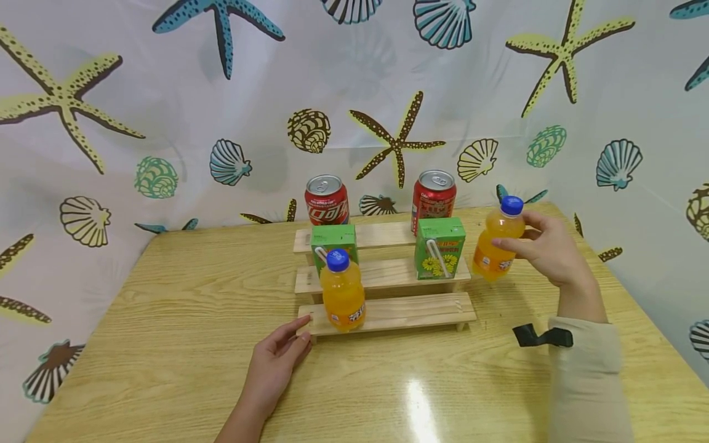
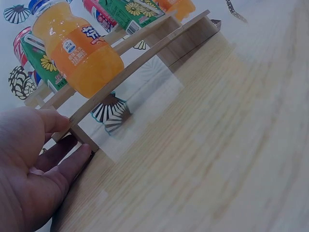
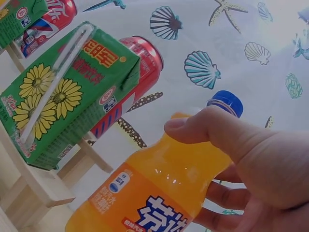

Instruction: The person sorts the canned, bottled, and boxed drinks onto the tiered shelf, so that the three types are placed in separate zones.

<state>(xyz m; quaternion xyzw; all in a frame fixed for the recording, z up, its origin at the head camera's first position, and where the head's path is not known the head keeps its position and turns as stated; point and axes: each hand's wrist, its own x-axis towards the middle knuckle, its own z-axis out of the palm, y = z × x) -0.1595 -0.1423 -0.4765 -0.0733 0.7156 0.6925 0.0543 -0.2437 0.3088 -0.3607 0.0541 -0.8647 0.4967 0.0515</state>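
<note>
My right hand point(image 1: 551, 249) grips an orange soda bottle point(image 1: 495, 249) with a blue cap by its upper part, tilted, just right of a three-step wooden rack point(image 1: 410, 314). In the right wrist view the thumb lies across the bottle's shoulder. At the rack's front left corner, my left hand point(image 1: 277, 360) pinches the end of the lowest step between thumb and fingers. A second orange soda bottle point(image 1: 343, 298) stands upright on that step's left end. Green drink cartons point(image 1: 440, 249) with straws stand on the middle step, one partly hidden behind the standing bottle.
Two red cola cans point(image 1: 327, 200) stand on the top step, behind the cartons. The rack sits on a wood-grain table point(image 1: 194, 295). A white cloth point(image 1: 266, 80) with printed starfish and shells hangs behind it. A black strap point(image 1: 543, 336) sticks out from the right sleeve.
</note>
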